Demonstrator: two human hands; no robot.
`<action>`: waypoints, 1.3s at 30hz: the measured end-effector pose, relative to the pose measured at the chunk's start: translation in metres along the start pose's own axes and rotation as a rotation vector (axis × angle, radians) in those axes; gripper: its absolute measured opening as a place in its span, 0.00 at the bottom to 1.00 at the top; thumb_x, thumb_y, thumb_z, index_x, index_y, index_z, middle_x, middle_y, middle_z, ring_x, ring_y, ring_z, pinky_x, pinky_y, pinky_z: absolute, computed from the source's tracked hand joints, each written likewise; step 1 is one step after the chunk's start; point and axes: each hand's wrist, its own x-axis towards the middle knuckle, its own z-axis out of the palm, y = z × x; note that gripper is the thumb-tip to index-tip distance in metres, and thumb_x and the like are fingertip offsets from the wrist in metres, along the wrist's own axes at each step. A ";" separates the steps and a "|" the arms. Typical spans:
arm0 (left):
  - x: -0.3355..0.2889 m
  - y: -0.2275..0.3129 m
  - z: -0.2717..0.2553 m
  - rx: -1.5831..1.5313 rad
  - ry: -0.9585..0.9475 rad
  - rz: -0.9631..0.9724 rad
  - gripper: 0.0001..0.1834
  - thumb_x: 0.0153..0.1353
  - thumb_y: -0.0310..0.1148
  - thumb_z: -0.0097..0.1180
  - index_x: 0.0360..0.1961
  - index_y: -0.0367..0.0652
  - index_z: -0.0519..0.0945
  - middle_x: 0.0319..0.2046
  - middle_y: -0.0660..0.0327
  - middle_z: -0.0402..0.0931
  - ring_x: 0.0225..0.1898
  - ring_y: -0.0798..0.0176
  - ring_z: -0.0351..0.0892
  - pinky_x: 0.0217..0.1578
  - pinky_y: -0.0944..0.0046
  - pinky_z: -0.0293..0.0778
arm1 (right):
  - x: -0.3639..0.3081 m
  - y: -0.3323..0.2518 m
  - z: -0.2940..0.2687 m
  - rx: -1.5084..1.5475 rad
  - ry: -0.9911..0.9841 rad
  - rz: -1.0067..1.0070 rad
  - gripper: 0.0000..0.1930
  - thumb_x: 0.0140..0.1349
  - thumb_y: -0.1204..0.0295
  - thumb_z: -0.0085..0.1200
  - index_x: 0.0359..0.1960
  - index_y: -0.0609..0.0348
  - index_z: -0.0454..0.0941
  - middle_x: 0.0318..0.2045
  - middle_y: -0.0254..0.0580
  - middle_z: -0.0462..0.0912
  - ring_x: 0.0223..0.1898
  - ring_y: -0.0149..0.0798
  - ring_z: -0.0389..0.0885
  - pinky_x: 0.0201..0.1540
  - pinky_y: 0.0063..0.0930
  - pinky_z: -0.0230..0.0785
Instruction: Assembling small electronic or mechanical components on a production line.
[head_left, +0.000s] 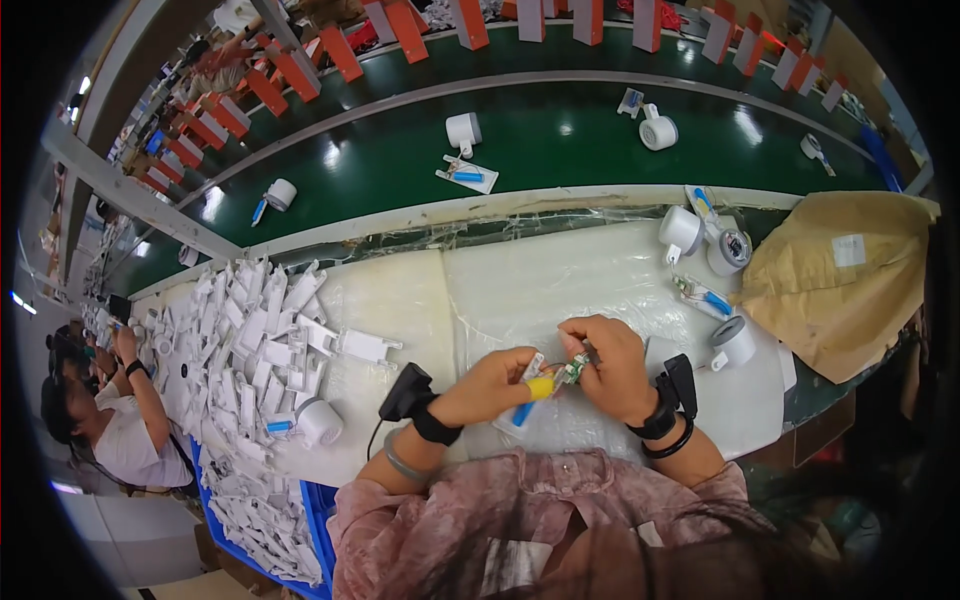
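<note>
My left hand (pixel 488 385), with a yellow covering on one fingertip, is closed around a small white plastic housing (pixel 535 364). A blue cylindrical battery (pixel 522 414) shows just below its fingers. At the other end of this piece, the fingers of my right hand (pixel 612 365) pinch a small green circuit board (pixel 572 370), with thin wires by it. The exact fingertip contact is partly hidden. Beside my right wrist a white round part (pixel 660 354) rests on the mat, partly covered by the hand.
White plastic housings (pixel 265 330) lie heaped on the left, above a blue bin (pixel 320 520) of more. White round units with batteries (pixel 735 342) stand at right beside a brown paper bag (pixel 840 280). Beyond runs a green conveyor (pixel 560 130) carrying similar units. A co-worker (pixel 130 420) sits left.
</note>
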 end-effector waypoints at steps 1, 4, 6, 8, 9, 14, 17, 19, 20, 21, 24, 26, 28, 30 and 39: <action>-0.004 0.021 -0.003 -0.055 -0.099 -0.071 0.12 0.65 0.28 0.52 0.49 0.39 0.74 0.36 0.62 0.79 0.37 0.73 0.77 0.37 0.71 0.72 | 0.000 0.003 -0.001 0.004 0.001 -0.036 0.09 0.55 0.79 0.59 0.38 0.58 0.79 0.31 0.42 0.82 0.33 0.45 0.79 0.38 0.35 0.68; -0.014 0.042 -0.008 0.010 -0.013 -0.156 0.08 0.67 0.30 0.52 0.45 0.41 0.73 0.36 0.64 0.79 0.36 0.74 0.77 0.34 0.74 0.70 | 0.003 0.009 -0.009 0.028 -0.074 -0.091 0.08 0.52 0.79 0.61 0.35 0.56 0.79 0.30 0.39 0.81 0.36 0.43 0.79 0.44 0.35 0.68; -0.017 0.032 -0.013 0.181 0.041 -0.104 0.10 0.66 0.30 0.54 0.47 0.42 0.73 0.40 0.60 0.81 0.37 0.64 0.81 0.36 0.67 0.73 | 0.008 0.002 -0.018 0.069 -0.317 -0.132 0.09 0.52 0.78 0.62 0.36 0.56 0.81 0.31 0.37 0.82 0.37 0.42 0.79 0.46 0.35 0.68; -0.019 0.030 -0.010 1.150 0.363 0.350 0.16 0.63 0.29 0.56 0.52 0.45 0.72 0.45 0.56 0.79 0.43 0.52 0.80 0.40 0.60 0.75 | 0.010 0.002 -0.021 0.094 -0.397 -0.146 0.10 0.53 0.77 0.62 0.38 0.55 0.81 0.32 0.36 0.83 0.37 0.42 0.79 0.47 0.35 0.68; -0.020 0.031 -0.010 1.229 0.375 0.184 0.23 0.60 0.27 0.57 0.57 0.47 0.70 0.49 0.53 0.76 0.47 0.45 0.76 0.45 0.56 0.75 | 0.010 0.002 -0.023 0.118 -0.472 -0.164 0.11 0.53 0.76 0.63 0.40 0.55 0.82 0.33 0.35 0.83 0.38 0.42 0.80 0.48 0.35 0.68; -0.021 0.032 -0.010 1.013 0.376 0.246 0.25 0.61 0.26 0.56 0.60 0.46 0.67 0.47 0.52 0.76 0.45 0.46 0.77 0.45 0.59 0.73 | 0.006 0.001 -0.020 0.348 -0.537 -0.054 0.13 0.56 0.75 0.62 0.44 0.57 0.81 0.33 0.38 0.84 0.36 0.41 0.80 0.43 0.33 0.69; -0.025 0.039 -0.006 0.850 0.328 0.235 0.26 0.61 0.27 0.56 0.60 0.46 0.66 0.41 0.51 0.76 0.39 0.47 0.77 0.41 0.60 0.73 | 0.004 -0.003 -0.022 0.616 -0.563 0.118 0.12 0.58 0.75 0.62 0.44 0.59 0.82 0.33 0.38 0.83 0.35 0.37 0.81 0.37 0.28 0.69; -0.028 0.047 -0.002 0.776 0.304 0.222 0.26 0.61 0.29 0.56 0.60 0.46 0.65 0.37 0.51 0.76 0.36 0.46 0.77 0.38 0.59 0.73 | 0.003 -0.003 -0.023 0.820 -0.580 0.257 0.11 0.58 0.75 0.61 0.44 0.59 0.82 0.33 0.37 0.84 0.35 0.33 0.81 0.36 0.26 0.69; -0.030 0.052 -0.001 0.709 0.256 0.219 0.25 0.61 0.29 0.56 0.60 0.46 0.65 0.35 0.51 0.76 0.34 0.49 0.77 0.38 0.61 0.72 | 0.004 -0.002 -0.024 0.826 -0.600 0.253 0.10 0.59 0.76 0.61 0.43 0.59 0.82 0.34 0.36 0.84 0.36 0.31 0.80 0.36 0.23 0.68; -0.031 0.055 -0.001 0.641 0.209 0.216 0.25 0.62 0.29 0.56 0.60 0.45 0.65 0.33 0.51 0.75 0.33 0.53 0.76 0.37 0.62 0.71 | 0.005 -0.002 -0.024 0.832 -0.621 0.248 0.10 0.59 0.76 0.61 0.43 0.59 0.82 0.34 0.35 0.84 0.36 0.28 0.80 0.36 0.21 0.68; -0.028 0.042 -0.004 0.493 0.212 0.363 0.22 0.64 0.26 0.53 0.60 0.43 0.67 0.37 0.62 0.74 0.34 0.71 0.72 0.37 0.70 0.70 | 0.007 -0.008 -0.024 0.617 -0.566 0.144 0.07 0.56 0.75 0.63 0.38 0.58 0.82 0.30 0.35 0.83 0.32 0.32 0.80 0.40 0.23 0.69; -0.027 0.041 0.004 0.529 0.289 0.330 0.21 0.65 0.26 0.51 0.59 0.42 0.67 0.36 0.63 0.74 0.32 0.72 0.72 0.34 0.71 0.70 | 0.006 -0.014 -0.020 0.444 -0.468 0.021 0.07 0.54 0.75 0.64 0.34 0.57 0.81 0.27 0.34 0.81 0.30 0.34 0.79 0.42 0.27 0.70; -0.024 0.038 0.011 0.561 0.364 0.303 0.20 0.66 0.25 0.49 0.59 0.41 0.67 0.35 0.63 0.74 0.29 0.74 0.71 0.32 0.72 0.70 | 0.003 -0.019 -0.016 0.265 -0.366 -0.103 0.07 0.51 0.75 0.65 0.31 0.55 0.81 0.24 0.33 0.80 0.28 0.36 0.79 0.44 0.30 0.71; -0.020 0.029 0.011 0.463 0.399 0.308 0.17 0.67 0.24 0.46 0.57 0.39 0.67 0.32 0.63 0.73 0.27 0.74 0.71 0.26 0.73 0.70 | -0.004 -0.016 -0.007 -0.022 -0.099 -0.123 0.09 0.47 0.75 0.68 0.28 0.54 0.79 0.19 0.32 0.76 0.25 0.38 0.77 0.48 0.40 0.70; -0.006 0.009 0.011 -0.148 0.323 0.160 0.14 0.64 0.22 0.46 0.51 0.38 0.67 0.31 0.58 0.75 0.23 0.68 0.75 0.22 0.68 0.74 | 0.003 -0.013 -0.006 -0.055 0.038 -0.223 0.10 0.50 0.80 0.64 0.34 0.57 0.79 0.32 0.37 0.84 0.34 0.40 0.82 0.52 0.42 0.68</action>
